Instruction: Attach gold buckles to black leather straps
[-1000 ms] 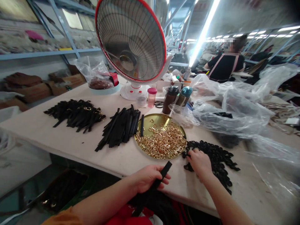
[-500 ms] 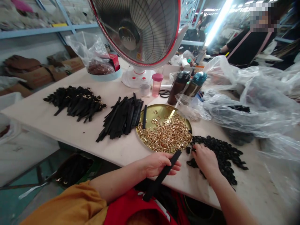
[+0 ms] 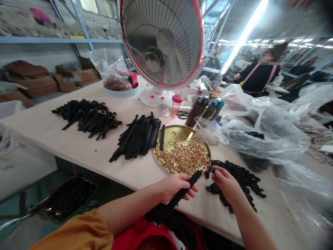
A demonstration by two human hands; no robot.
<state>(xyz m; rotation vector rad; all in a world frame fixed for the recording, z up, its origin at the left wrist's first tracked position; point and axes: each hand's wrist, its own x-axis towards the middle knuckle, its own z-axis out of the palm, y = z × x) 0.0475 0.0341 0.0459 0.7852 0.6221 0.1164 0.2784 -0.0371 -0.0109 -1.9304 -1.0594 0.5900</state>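
Observation:
My left hand (image 3: 179,186) grips a flat black strap (image 3: 185,190) between thumb and fingers, its far end reaching the near rim of the round gold tray (image 3: 166,130). Gold-coloured buckles (image 3: 184,156) are heaped in that tray. Just right of the tray, my right hand (image 3: 225,180) is pinched on a small dark piece, seemingly one of the black loops; the fingers partly cover it. Beneath and beyond this hand spreads a pile of small black loops (image 3: 240,177). One black strap lies across the tray's left rim, beside a stack of loose black straps (image 3: 137,137).
Straps with gold buckles (image 3: 88,116) are piled at the table's left. Behind the tray stand a round heater-like fan (image 3: 161,45), a pink-lidded cup (image 3: 176,106) and two bottles (image 3: 198,110). Clear plastic bags (image 3: 249,128) cover the right side. Another person (image 3: 256,76) is in the background.
My right hand has drawn back slightly from the loop pile, its fingers now pinched beside the tray. My left hand keeps the strap, now tilted a little flatter. The camera view has tilted upward.

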